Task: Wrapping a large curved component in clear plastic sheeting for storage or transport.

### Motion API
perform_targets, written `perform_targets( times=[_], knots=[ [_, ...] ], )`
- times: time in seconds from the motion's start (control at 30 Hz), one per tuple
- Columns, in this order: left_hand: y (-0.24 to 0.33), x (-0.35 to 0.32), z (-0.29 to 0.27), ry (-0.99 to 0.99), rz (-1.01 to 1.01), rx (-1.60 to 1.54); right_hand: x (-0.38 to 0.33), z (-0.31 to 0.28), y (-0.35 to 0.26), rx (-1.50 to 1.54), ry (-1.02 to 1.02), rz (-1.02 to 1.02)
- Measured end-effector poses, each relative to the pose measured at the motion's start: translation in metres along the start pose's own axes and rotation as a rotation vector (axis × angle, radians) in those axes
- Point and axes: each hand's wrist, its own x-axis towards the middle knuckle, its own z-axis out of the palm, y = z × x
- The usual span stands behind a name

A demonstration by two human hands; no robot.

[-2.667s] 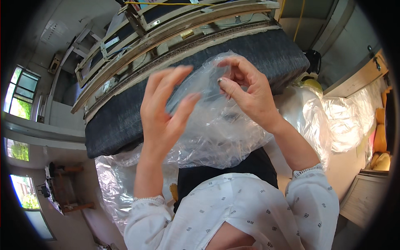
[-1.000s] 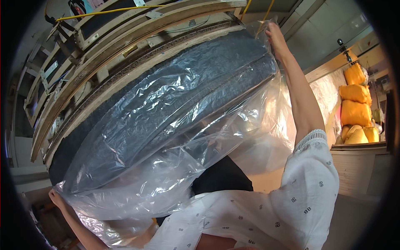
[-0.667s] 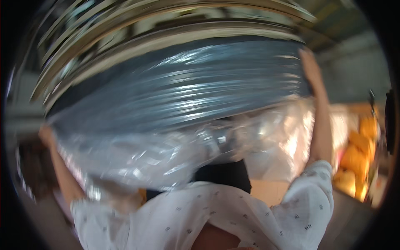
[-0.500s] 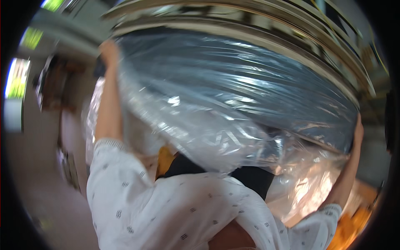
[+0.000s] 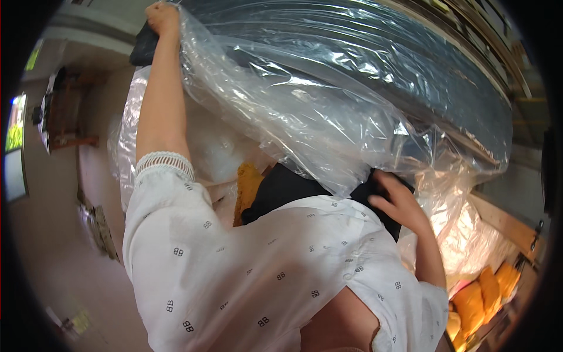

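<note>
A long dark grey cushion slants across the upper part of the view, partly inside a large clear plastic bag. My left hand is raised to the cushion's upper left end, shut on the bag's edge there. My right hand is low at the right, gripping the dark lower corner of the cushion under the loose plastic. My white patterned blouse fills the lower middle.
More clear plastic bags lie at the right over yellow-orange cushions. A wooden frame runs along the right side. A dark wooden stand and a bright window are at the far left, above a pinkish floor.
The view has swung to the left along the cushion. My left hand went from low to high at the cushion's end, and my right hand came down from the top to its lower corner.
</note>
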Motion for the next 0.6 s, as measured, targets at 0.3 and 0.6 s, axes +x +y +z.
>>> perform_targets(
  times=[0.3, 0.6],
  knots=[
    [0.001, -0.011, -0.002, -0.030, -0.038, -0.056, 0.000, -0.028, 0.031, 0.673, 0.150, -0.014],
    [0.034, -0.030, -0.003, -0.059, 0.016, -0.081, -0.110, -0.067, 0.102, 0.802, 0.953, 0.051]
  ],
)
